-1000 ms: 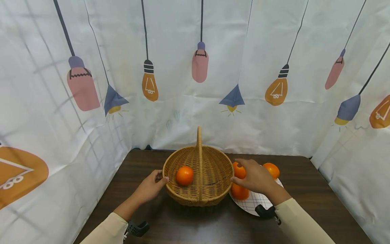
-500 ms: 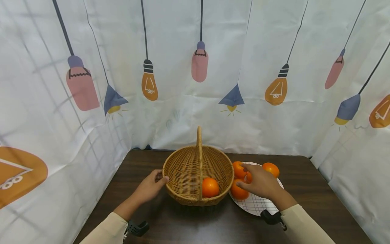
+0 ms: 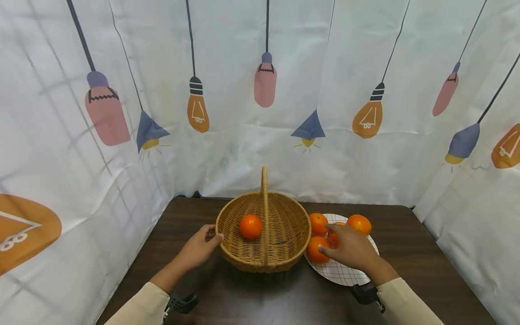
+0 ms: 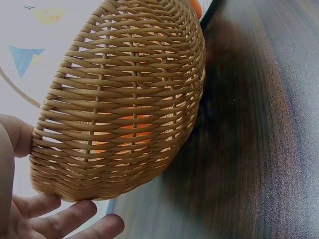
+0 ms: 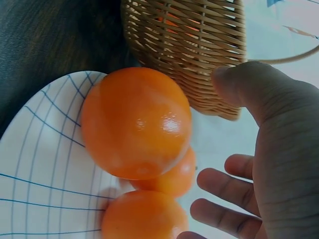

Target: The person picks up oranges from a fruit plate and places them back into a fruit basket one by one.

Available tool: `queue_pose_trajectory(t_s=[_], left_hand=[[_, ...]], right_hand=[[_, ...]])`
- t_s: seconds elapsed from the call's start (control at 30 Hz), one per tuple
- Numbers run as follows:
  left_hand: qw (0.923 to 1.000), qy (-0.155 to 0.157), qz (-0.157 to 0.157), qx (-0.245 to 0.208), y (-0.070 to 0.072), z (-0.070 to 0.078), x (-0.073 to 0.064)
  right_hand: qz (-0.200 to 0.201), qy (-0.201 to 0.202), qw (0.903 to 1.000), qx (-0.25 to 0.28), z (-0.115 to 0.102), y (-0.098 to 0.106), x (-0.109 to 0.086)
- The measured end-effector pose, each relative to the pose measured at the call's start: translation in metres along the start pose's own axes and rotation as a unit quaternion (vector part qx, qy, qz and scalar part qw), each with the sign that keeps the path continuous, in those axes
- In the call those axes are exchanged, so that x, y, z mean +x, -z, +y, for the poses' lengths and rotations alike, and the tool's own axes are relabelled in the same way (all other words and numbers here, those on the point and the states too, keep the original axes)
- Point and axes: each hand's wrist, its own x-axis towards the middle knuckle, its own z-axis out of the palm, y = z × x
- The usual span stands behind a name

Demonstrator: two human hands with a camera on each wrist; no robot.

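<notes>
A wicker basket with a tall hoop handle stands mid-table, a single orange lying inside left of the handle. My left hand holds the basket's left rim, thumb over the edge and fingers along the outer side. Several more oranges rest on a white plate with a dark grid pattern, right of the basket. Above that plate is my right hand, its spread fingers holding nothing. In the right wrist view its thumb overlaps the basket's side, and a glossy orange lies in front of the fingers.
The dark wood table extends in front of the basket and to both sides. A white curtain printed with hanging lamps encloses the back and sides. Each wrist carries a black strap mount.
The orange in the basket has rolled to the right of the handle, then back to the left. My right hand has drawn off the basket's rim, rightward over the plate. The left hand stays.
</notes>
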Motion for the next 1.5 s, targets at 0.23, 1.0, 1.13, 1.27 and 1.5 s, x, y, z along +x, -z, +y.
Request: queue_pose_trajectory(t_s=[0.23, 1.0, 1.13, 1.27, 1.5], left_hand=[[1.0000, 0.004, -0.001, 0.001, 0.000, 0.000, 0.000], [0.9998, 0.016, 0.006, 0.006, -0.002, 0.001, 0.000], [0.9997, 0.020, 0.007, 0.008, -0.002, 0.001, -0.001], [0.9997, 0.021, 0.007, 0.007, -0.002, 0.001, -0.002], [0.9998, 0.021, 0.005, 0.001, -0.002, 0.001, -0.002]], right_hand=[[0.011, 0.008, 0.9999, -0.002, 0.004, -0.009, -0.004], [0.000, -0.025, 0.9997, 0.009, 0.006, -0.029, -0.012], [0.004, -0.021, 0.9997, 0.009, 0.005, -0.031, -0.011], [0.005, -0.016, 0.9996, 0.023, 0.003, -0.034, -0.009], [0.001, -0.025, 0.9996, 0.010, 0.003, -0.043, -0.007]])
